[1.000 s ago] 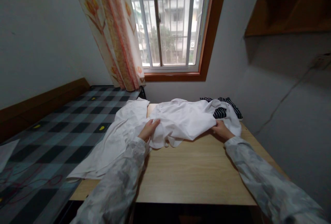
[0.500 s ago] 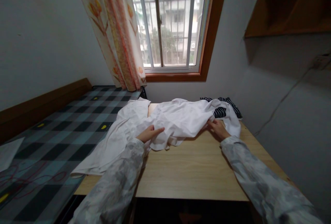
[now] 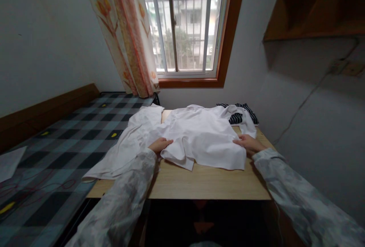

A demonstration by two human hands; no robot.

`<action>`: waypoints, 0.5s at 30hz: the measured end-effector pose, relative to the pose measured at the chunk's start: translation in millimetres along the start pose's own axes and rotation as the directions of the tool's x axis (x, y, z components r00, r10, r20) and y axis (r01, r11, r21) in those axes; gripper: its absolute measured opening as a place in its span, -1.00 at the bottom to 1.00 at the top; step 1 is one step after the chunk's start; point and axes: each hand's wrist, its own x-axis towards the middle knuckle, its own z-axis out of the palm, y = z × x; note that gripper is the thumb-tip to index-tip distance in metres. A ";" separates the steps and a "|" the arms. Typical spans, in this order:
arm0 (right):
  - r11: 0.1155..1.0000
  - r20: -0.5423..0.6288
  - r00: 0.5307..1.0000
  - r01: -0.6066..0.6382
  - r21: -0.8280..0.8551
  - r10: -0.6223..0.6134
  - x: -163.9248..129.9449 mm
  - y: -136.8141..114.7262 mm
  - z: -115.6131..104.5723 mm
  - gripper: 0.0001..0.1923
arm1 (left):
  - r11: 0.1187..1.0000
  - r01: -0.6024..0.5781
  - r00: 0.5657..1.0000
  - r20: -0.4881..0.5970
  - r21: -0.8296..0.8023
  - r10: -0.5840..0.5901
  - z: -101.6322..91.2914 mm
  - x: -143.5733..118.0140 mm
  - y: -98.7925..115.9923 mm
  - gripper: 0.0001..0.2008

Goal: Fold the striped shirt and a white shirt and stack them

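A white shirt (image 3: 208,133) lies spread over the wooden table (image 3: 205,186), its collar towards the window and its hem towards me. My right hand (image 3: 248,143) is closed on the shirt's right edge, thumb on top. At the left edge, my left hand (image 3: 160,145) pinches the cloth beside a folded-over corner of the hem. Another white garment (image 3: 125,152) lies rumpled to the left, partly under my left forearm and hanging over towards the bed. One sleeve of the shirt reaches over a black-and-white striped cloth (image 3: 236,117) at the back right.
A bed with a checked cover (image 3: 65,136) adjoins the table on the left, with a white sheet (image 3: 11,163) and thin red cord on it. Behind stand a window (image 3: 188,30) and a flowered curtain (image 3: 125,34). A wooden shelf (image 3: 316,11) hangs at the upper right.
My right hand has moved right and towards me, drawing the shirt's right side out flatter and its hem nearer. A corner by my left hand is now folded over. The view has shifted slightly.
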 end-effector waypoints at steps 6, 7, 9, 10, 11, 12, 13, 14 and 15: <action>0.986 -0.009 1.000 0.011 0.169 -0.010 -23.9 8.0 -14.8 -0.61 | 0.982 0.055 0.983 0.185 -0.181 -0.021 0.2 -25.0 0.2 -0.35; 0.982 -0.003 1.000 0.014 0.186 -0.013 -24.9 7.7 -17.2 -0.60 | 0.975 0.046 0.984 0.177 -0.217 -0.007 0.6 -29.0 4.2 -0.36; 0.986 0.011 1.000 -0.004 0.166 0.003 -26.4 9.3 -18.9 -0.60 | 0.957 0.046 0.991 0.136 -0.287 -0.007 4.2 -36.2 11.0 -0.38; 0.989 0.013 1.000 -0.021 0.146 0.020 -27.3 11.3 -17.7 -0.60 | 0.952 0.056 0.993 0.112 -0.300 -0.023 7.6 -39.5 13.1 -0.39; 0.990 0.013 0.999 -0.038 0.138 0.036 -28.6 13.9 -15.2 -0.61 | 0.952 0.061 0.995 0.095 -0.301 -0.034 11.8 -42.6 14.1 -0.41; 0.988 0.014 0.999 -0.052 0.147 0.051 -30.3 16.9 -11.8 -0.61 | 0.955 0.052 0.996 0.087 -0.291 -0.028 16.2 -45.7 14.1 -0.44; 0.983 0.012 0.998 -0.061 0.174 0.060 -32.4 19.7 -7.9 -0.61 | 0.962 0.028 0.996 0.085 -0.273 -0.005 20.3 -48.7 13.4 -0.47; 0.975 0.002 0.998 -0.060 0.213 0.061 -34.9 22.2 -4.1 -0.61 | 0.965 -0.009 0.996 0.079 -0.261 0.031 23.6 -51.8 12.1 -0.51; 0.966 -0.018 0.998 -0.050 0.254 0.056 -37.5 23.9 -0.9 -0.62 | 0.963 -0.049 0.995 0.071 -0.264 0.070 25.7 -54.9 10.4 -0.54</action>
